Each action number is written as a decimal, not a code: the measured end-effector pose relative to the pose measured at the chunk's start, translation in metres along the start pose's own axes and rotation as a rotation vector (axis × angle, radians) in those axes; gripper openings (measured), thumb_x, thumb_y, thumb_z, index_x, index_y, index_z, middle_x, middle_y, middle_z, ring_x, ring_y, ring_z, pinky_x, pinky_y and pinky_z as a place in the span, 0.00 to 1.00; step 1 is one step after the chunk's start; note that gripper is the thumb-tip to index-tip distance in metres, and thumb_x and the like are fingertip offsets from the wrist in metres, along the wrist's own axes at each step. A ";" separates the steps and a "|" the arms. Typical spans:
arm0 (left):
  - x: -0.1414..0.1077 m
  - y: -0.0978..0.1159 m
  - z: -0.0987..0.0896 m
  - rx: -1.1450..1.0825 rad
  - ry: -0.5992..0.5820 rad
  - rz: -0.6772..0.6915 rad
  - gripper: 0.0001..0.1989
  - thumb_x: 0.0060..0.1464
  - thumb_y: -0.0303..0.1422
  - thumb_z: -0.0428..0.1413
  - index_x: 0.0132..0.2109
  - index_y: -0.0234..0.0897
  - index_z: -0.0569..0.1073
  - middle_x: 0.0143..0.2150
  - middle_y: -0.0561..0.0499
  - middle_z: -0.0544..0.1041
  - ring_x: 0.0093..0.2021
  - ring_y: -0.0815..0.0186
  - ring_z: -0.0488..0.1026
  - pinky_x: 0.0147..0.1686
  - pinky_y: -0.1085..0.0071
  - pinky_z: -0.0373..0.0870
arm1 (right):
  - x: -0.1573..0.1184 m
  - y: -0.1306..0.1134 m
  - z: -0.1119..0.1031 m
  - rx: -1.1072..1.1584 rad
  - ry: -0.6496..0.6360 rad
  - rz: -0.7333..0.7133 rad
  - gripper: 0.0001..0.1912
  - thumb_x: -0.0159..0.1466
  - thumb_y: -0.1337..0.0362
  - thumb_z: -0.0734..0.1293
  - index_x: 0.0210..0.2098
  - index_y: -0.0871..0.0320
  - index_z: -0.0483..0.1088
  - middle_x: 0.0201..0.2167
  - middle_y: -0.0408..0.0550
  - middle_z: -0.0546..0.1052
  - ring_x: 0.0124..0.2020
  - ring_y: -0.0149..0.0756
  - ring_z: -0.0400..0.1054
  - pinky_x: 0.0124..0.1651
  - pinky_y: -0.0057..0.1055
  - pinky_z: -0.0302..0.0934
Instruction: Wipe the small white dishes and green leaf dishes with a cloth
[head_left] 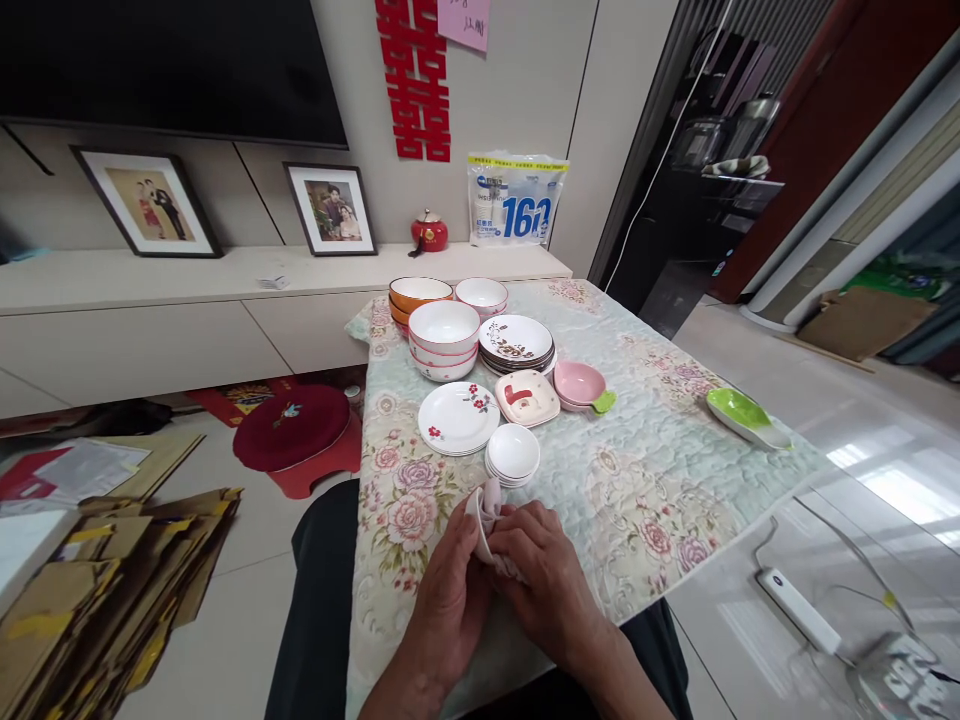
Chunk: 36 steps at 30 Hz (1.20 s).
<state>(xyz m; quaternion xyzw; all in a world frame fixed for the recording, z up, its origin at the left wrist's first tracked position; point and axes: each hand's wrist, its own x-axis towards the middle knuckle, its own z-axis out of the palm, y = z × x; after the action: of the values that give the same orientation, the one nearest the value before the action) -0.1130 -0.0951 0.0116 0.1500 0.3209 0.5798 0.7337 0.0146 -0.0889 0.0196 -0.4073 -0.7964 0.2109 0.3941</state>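
Near the table's front edge, my left hand is closed around a small white bowl, tilted on its side. My right hand presses a pale cloth into and around that bowl, its fingers bent; part of both is hidden by the fingers. Just beyond them stands a stack of small white bowls. White plates with red flowers lie behind to the left. A square dish with a red pattern and pink bowls with a green tip sit farther right.
Toward the back are white bowls, orange bowls and brown-rimmed plates. A green dish lies near the right edge of the floral tablecloth. A red stool and flattened cardboard are on the left.
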 end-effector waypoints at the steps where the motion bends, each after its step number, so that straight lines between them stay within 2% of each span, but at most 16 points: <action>1: 0.001 -0.001 0.000 -0.016 -0.002 -0.006 0.20 0.58 0.40 0.60 0.56 0.42 0.76 0.56 0.45 0.77 0.63 0.53 0.67 0.63 0.56 0.63 | 0.000 0.001 -0.001 -0.038 -0.017 -0.009 0.08 0.63 0.73 0.65 0.39 0.54 0.70 0.39 0.46 0.76 0.42 0.41 0.65 0.49 0.42 0.58; 6: 0.000 -0.002 0.000 0.049 -0.050 -0.017 0.21 0.58 0.41 0.60 0.57 0.41 0.74 0.60 0.43 0.75 0.65 0.52 0.65 0.65 0.55 0.60 | -0.001 -0.001 -0.011 -0.075 -0.038 0.044 0.07 0.62 0.72 0.68 0.37 0.55 0.69 0.36 0.45 0.76 0.41 0.42 0.65 0.43 0.39 0.56; 9: -0.002 -0.001 0.003 0.219 -0.059 0.058 0.27 0.55 0.38 0.63 0.61 0.45 0.70 0.65 0.46 0.69 0.68 0.52 0.61 0.67 0.56 0.56 | -0.003 -0.003 -0.017 -0.109 -0.026 0.096 0.08 0.62 0.75 0.65 0.36 0.55 0.68 0.35 0.46 0.75 0.39 0.41 0.64 0.41 0.38 0.55; 12: -0.003 0.000 0.004 0.315 -0.079 0.125 0.28 0.55 0.37 0.64 0.62 0.49 0.69 0.68 0.49 0.66 0.70 0.54 0.57 0.68 0.58 0.53 | -0.003 -0.005 -0.018 -0.139 -0.029 0.086 0.09 0.63 0.76 0.63 0.36 0.56 0.68 0.35 0.47 0.74 0.39 0.42 0.63 0.41 0.39 0.55; 15: -0.002 0.001 0.004 0.210 -0.074 0.076 0.25 0.56 0.38 0.62 0.61 0.48 0.71 0.67 0.49 0.68 0.68 0.54 0.60 0.67 0.58 0.55 | -0.003 -0.004 -0.013 -0.055 -0.009 0.068 0.07 0.65 0.74 0.64 0.39 0.56 0.68 0.36 0.47 0.74 0.40 0.42 0.64 0.41 0.38 0.57; 18: 0.000 0.002 0.003 0.066 -0.056 0.015 0.21 0.56 0.38 0.63 0.56 0.43 0.76 0.58 0.46 0.77 0.61 0.54 0.69 0.63 0.58 0.62 | -0.001 0.000 -0.008 0.018 0.006 0.026 0.08 0.65 0.71 0.67 0.42 0.54 0.68 0.37 0.45 0.75 0.40 0.40 0.65 0.42 0.37 0.58; 21: 0.002 0.002 0.002 -0.007 -0.040 0.041 0.14 0.57 0.36 0.62 0.50 0.41 0.79 0.48 0.48 0.81 0.51 0.61 0.75 0.55 0.65 0.69 | 0.001 0.006 -0.010 -0.035 -0.051 -0.054 0.09 0.65 0.72 0.67 0.43 0.53 0.69 0.39 0.44 0.76 0.42 0.40 0.65 0.45 0.39 0.57; 24: 0.002 0.002 0.003 -0.045 -0.040 0.040 0.11 0.58 0.36 0.61 0.46 0.38 0.80 0.44 0.49 0.81 0.43 0.65 0.76 0.46 0.69 0.72 | 0.002 0.010 -0.016 -0.143 -0.103 -0.063 0.09 0.64 0.72 0.68 0.42 0.53 0.70 0.41 0.45 0.76 0.43 0.41 0.65 0.47 0.41 0.56; 28: 0.002 0.003 0.005 -0.040 -0.076 0.005 0.15 0.59 0.40 0.59 0.48 0.35 0.79 0.47 0.45 0.80 0.46 0.61 0.75 0.46 0.68 0.72 | 0.002 0.005 -0.019 -0.118 -0.092 -0.017 0.11 0.64 0.75 0.67 0.42 0.54 0.71 0.41 0.46 0.77 0.44 0.42 0.65 0.46 0.41 0.58; 32: 0.000 0.005 0.004 -0.023 -0.074 -0.027 0.19 0.53 0.38 0.65 0.52 0.38 0.79 0.49 0.45 0.80 0.49 0.58 0.76 0.51 0.65 0.70 | -0.001 -0.007 -0.018 0.058 -0.129 0.125 0.12 0.64 0.71 0.68 0.46 0.53 0.71 0.41 0.46 0.76 0.43 0.41 0.67 0.44 0.37 0.64; 34: -0.001 0.006 0.003 -0.032 -0.055 -0.053 0.21 0.51 0.36 0.66 0.52 0.40 0.78 0.50 0.46 0.81 0.50 0.58 0.76 0.52 0.66 0.69 | -0.006 -0.010 -0.021 0.175 -0.135 0.184 0.17 0.66 0.66 0.67 0.54 0.51 0.69 0.47 0.47 0.76 0.47 0.42 0.69 0.48 0.38 0.66; 36: -0.001 0.007 0.003 -0.048 -0.045 -0.085 0.22 0.51 0.36 0.67 0.54 0.41 0.78 0.50 0.46 0.81 0.49 0.58 0.77 0.51 0.66 0.70 | -0.010 -0.010 -0.025 0.248 -0.129 0.210 0.20 0.69 0.63 0.63 0.61 0.47 0.65 0.56 0.47 0.73 0.56 0.42 0.68 0.57 0.39 0.65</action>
<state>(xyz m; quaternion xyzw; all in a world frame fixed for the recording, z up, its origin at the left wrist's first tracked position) -0.1164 -0.0938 0.0185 0.1315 0.2962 0.5524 0.7680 0.0330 -0.1027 0.0367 -0.4221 -0.7412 0.3733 0.3650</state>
